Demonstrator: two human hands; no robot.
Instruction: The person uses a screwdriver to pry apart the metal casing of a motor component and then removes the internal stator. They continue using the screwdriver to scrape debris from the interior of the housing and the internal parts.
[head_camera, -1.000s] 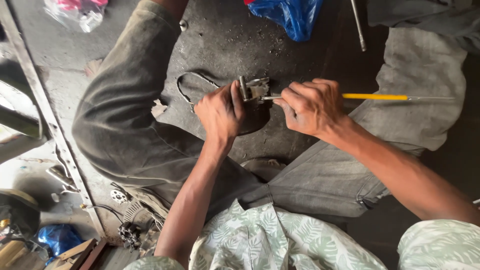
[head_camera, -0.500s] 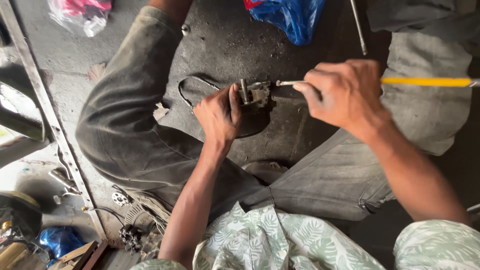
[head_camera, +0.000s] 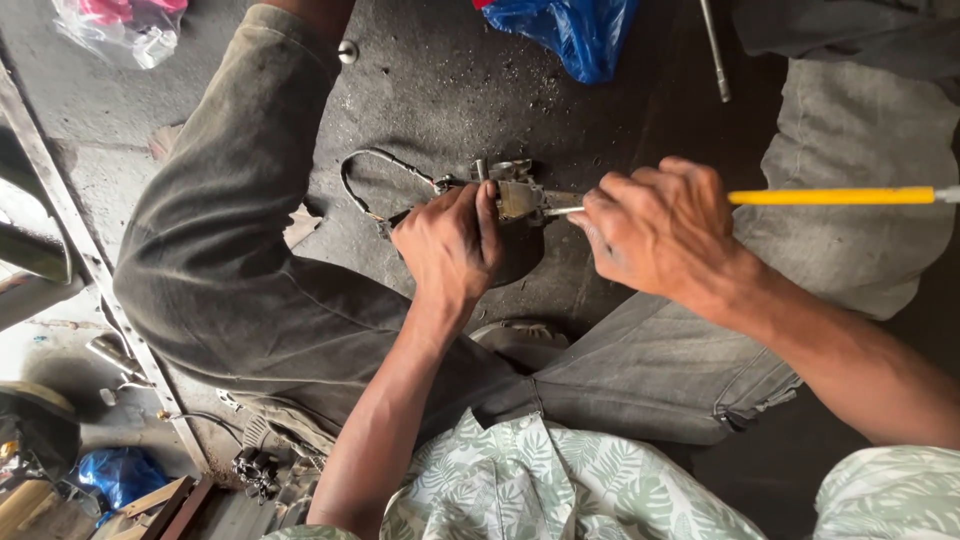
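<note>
Left hand (head_camera: 450, 245) closed around a small grimy metal mechanical part (head_camera: 515, 195), pressing it down on the dark, gritty floor (head_camera: 440, 90) between the person's bent legs. A thin bent wire loop (head_camera: 365, 180) runs out from the part to the left and lies on the floor.

Right hand (head_camera: 665, 235) gripped tight on a yellow-handled screwdriver (head_camera: 830, 196); its thin metal shaft points left, tip touching the part just beside the left thumb.

Containers: crumpled blue plastic bag (head_camera: 575, 30) on the floor at top centre, contents not visible. Clear plastic bag (head_camera: 125, 30) at top left holds something pink. A second blue bag (head_camera: 120, 472) at bottom left, contents cannot be told. Slim metal rod (head_camera: 714, 50) lies near the first blue bag.
</note>
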